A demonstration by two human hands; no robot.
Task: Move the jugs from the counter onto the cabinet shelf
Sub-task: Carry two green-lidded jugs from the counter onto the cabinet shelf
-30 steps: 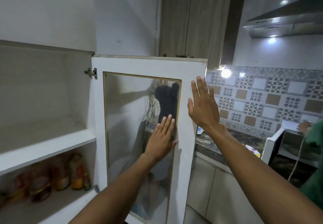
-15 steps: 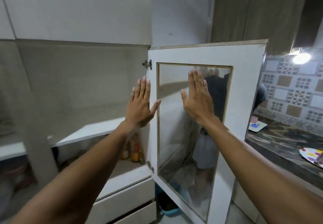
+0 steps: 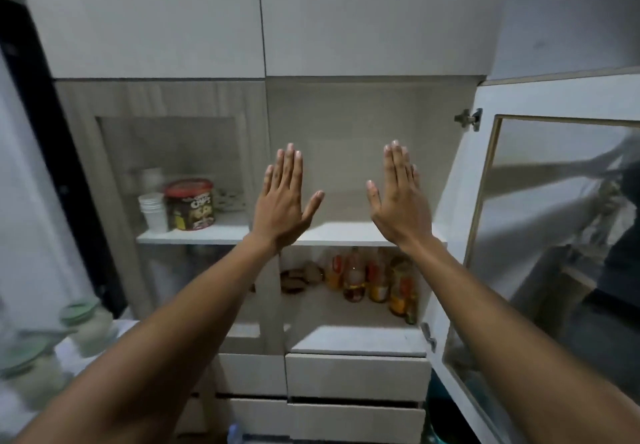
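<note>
Single head-worn wide view, facing forward, close to open cabinet [image 3: 346, 152], both forearms reaching in

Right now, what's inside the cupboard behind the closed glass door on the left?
Behind the closed glass door, a red-lidded brown snack tin and a stack of white plastic cups stand on the white shelf. Blurry things sit behind them; below the shelf, an arm covers the view.

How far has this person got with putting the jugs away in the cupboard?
Barely begun. Done: the glass door on the right stands open, and the upper shelf behind it is bare. In hand: nothing; the left hand and right hand are raised, open and empty before the shelf. Left: both green-lidded jugs sit blurred at the lower left, so each has to be carried over.
</note>
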